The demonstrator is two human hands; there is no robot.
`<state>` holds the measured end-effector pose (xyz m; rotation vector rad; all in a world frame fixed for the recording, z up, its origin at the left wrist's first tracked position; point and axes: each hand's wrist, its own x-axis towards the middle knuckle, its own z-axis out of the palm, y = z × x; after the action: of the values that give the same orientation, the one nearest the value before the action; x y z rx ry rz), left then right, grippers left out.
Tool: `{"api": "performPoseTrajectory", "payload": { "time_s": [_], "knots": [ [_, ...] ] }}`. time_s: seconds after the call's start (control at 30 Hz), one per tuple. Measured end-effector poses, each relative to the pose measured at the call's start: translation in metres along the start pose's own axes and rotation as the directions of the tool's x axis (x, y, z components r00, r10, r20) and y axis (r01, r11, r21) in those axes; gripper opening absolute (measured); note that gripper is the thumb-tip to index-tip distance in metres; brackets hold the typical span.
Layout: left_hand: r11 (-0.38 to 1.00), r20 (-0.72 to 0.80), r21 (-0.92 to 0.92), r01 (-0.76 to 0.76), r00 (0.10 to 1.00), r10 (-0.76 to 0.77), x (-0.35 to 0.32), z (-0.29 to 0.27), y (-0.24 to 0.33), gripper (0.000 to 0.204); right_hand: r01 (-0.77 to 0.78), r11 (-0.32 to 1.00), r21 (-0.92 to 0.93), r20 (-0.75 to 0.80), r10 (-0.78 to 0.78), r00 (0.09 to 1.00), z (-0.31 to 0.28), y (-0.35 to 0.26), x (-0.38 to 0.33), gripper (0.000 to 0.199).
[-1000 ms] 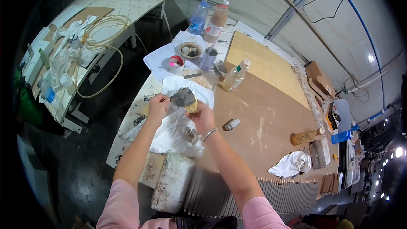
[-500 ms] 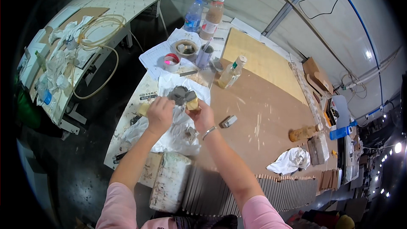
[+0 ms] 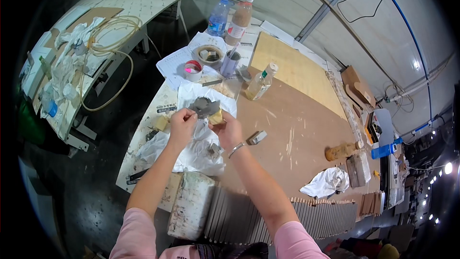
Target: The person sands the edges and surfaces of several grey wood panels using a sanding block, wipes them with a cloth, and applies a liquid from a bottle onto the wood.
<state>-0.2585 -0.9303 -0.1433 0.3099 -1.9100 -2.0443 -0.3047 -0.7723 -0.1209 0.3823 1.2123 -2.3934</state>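
Left hand (image 3: 183, 125) shifted nearer right hand (image 3: 229, 129) since first frame. Left pinches scraper (image 3: 195, 107), grip partly hidden; right curls around yellow block (image 3: 217, 117). Both above crumpled white cloth (image 3: 199, 152) on counter (image 3: 165, 97). Lumpy, matte grey paste (image 3: 206, 107) already on scraper; amount left, can't tell.

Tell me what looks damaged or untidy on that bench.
Pale streaks, perhaps scrapes or smears, stand out on the otherwise plain brown board. Toward its right end, a white cloth lies crumpled and looks smudged.
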Motion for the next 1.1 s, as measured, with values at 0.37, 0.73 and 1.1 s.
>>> {"api": "performPoseTrajectory", "payload": {
  "time_s": [0.37,0.73,1.1],
  "knots": [
    [0.988,0.03,-0.125,0.092,0.996,-0.089,0.004,0.004,-0.012,0.005,-0.018,1.0,-0.021,-0.031,0.018,0.999,-0.012,-0.007,-0.008,0.032],
    [0.969,-0.055,0.203,0.141,0.99,-0.132,0.039,-0.011,-0.036,0.01,-0.04,0.995,-0.093,0.021,0.042,0.999,-0.031,-0.031,-0.05,0.034],
    [0.838,0.626,-0.25,0.485,0.741,-0.242,-0.113,0.052,0.11,0.042,-0.038,0.999,0.016,0.21,0.034,0.977,-0.041,-0.069,-0.179,0.028]
  ]
}}
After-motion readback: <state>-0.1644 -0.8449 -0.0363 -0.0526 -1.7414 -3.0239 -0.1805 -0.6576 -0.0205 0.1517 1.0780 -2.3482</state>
